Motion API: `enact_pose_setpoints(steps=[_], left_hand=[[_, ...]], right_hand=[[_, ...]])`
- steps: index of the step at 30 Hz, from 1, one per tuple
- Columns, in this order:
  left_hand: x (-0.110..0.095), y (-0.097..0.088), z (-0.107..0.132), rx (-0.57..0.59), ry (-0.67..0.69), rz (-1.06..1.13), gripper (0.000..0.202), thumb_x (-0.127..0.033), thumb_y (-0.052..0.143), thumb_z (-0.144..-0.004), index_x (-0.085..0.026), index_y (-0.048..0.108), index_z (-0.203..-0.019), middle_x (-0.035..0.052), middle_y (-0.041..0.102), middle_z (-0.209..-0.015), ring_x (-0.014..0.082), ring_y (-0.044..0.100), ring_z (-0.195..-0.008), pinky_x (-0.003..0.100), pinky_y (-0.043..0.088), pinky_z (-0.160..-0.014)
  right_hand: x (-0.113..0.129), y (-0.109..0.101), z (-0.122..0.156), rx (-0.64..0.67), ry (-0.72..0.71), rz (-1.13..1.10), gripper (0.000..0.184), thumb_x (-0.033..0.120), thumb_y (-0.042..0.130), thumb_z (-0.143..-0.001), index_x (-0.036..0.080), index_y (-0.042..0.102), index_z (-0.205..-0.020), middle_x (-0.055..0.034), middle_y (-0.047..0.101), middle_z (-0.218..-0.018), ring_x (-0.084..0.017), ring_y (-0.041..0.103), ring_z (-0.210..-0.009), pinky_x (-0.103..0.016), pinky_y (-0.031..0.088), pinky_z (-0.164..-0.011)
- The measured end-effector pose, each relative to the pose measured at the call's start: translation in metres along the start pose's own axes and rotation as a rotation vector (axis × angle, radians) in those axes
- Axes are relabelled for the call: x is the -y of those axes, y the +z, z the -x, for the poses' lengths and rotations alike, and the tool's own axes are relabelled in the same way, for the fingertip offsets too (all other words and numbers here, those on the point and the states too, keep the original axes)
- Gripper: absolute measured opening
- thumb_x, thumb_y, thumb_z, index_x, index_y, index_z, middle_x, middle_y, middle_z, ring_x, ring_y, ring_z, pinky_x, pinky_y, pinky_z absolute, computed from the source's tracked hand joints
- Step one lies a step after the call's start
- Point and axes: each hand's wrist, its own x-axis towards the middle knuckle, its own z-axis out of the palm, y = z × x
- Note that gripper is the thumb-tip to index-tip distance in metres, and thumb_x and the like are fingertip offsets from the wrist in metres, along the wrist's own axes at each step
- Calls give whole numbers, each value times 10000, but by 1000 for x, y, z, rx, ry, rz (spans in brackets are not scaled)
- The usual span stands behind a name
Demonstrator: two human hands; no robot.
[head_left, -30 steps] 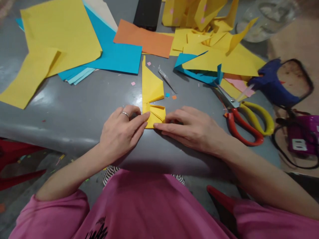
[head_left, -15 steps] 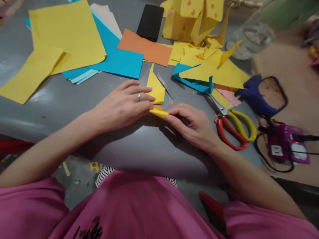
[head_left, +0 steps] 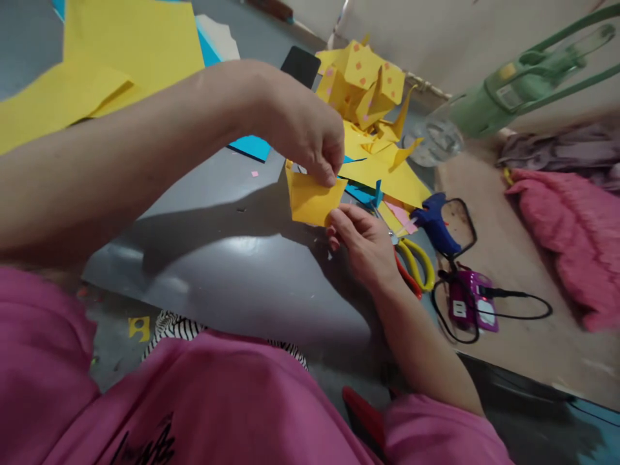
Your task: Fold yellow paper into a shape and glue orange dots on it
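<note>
Yellow paper point(head_left: 312, 200): lifted since a moment ago; we hold it above the table point(head_left: 271, 290).
Left hand point(head_left: 310, 132): we pinch its top edge.
Right hand point(head_left: 367, 245): we pinch its lower right corner.

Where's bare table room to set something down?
Bare: grey table between the held yellow piece and the table's near edge, bar a few specks. Crowded: right of the right hand, scissors and glue gun; beyond the left hand, dotted paper.

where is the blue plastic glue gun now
In the head view, the glue gun lies right of centre, above the purple plastic box, beside pink paper.
</note>
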Motion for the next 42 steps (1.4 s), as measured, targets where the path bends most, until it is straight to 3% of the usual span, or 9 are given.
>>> enact_pose_setpoints(steps=[4, 8, 12, 21, 25, 28, 36, 42], left_hand=[[-4, -6, -5, 14, -44, -35, 361, -513, 536, -905, -242, 758, -989, -39, 695, -797, 116, 504, -673, 270, 305, -669], [-10, -14, -11, 107, -128, -15, 318, -480, 568, -906, -281, 762, -1061, -27, 722, -865, 146, 593, -745, 273, 384, -707], [-16, -18, -12, 148, -174, -58, 275, -458, 588, -914, -299, 775, -1039, -34, 703, -786, 153, 607, -712, 293, 416, -721], [-15, -11, -7, 20, -113, -55, 257, -448, 592, -888, -266, 772, -870, -52, 689, -714, 121, 494, -623, 298, 308, -640], [-13, -14, -9, -74, -22, -104, 355, -540, 543, -859, -252, 719, -746, -42, 556, -567, 116, 375, -563, 329, 243, -615], [-14, -17, -10, -119, -47, -141, 407, -583, 526, -837, -235, 675, -688, -27, 508, -526, 130, 352, -570, 346, 230, -629], [-15, -16, -9, -42, -75, -26, 236, -433, 595, -847, -258, 752, -828, -50, 586, -584, 122, 442, -591, 313, 285, -635], [-5, -15, -9, -40, -47, -18, 340, -524, 571, -864, -239, 697, -728, -44, 568, -571, 111, 422, -559, 301, 283, -610]], right_hand=[[-1, -1, 0, 39, -7, -1, 348, 553, 726, -830, 207, 701, -800, 32, 563, -668, -65, 454, -535, -209, 368, -478], [0, -1, -1, 81, 8, -46, 329, 532, 730, -836, 205, 703, -802, 29, 579, -680, -61, 442, -531, -211, 345, -476], [1, -1, 0, 107, 22, -64, 323, 524, 720, -848, 205, 706, -799, 29, 582, -689, -58, 437, -534, -208, 338, -475], [4, 0, -1, 75, 53, -86, 350, 552, 756, -799, 206, 703, -811, 28, 581, -692, -69, 433, -542, -214, 358, -465], [8, -1, -1, 16, 12, -84, 351, 550, 790, -759, 214, 694, -792, 29, 600, -704, -66, 444, -556, -204, 365, -471], [9, -2, -1, 18, 5, -92, 334, 525, 804, -753, 215, 694, -805, 30, 613, -710, -60, 455, -559, -196, 372, -481], [7, -2, 0, 10, -5, -58, 343, 511, 801, -761, 205, 654, -814, 48, 577, -679, -54, 431, -526, -197, 351, -461], [4, -4, -1, -10, -38, -11, 319, 506, 768, -801, 209, 659, -847, 41, 592, -705, -58, 428, -533, -207, 345, -466]])
